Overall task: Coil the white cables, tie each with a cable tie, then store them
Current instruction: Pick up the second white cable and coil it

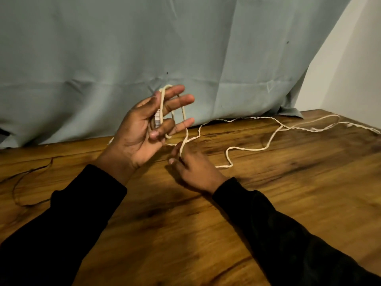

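A white cable [245, 149] trails in loose bends over the wooden table [278, 199] toward the right edge. My left hand [144, 129] is raised, palm toward me, fingers spread. A couple of cable loops run around those fingers, and the thumb pins the plug end against them. My right hand [191, 164] sits just below, pinching the strand that drops from the loops. A second twisted white cable [255, 118] lies along the back of the table.
A grey-green cloth [144, 48] hangs behind the table and a white wall [354, 69] stands at the right. A thin dark wire [22, 182] curls on the table's left side. Black sleeves cover both forearms.
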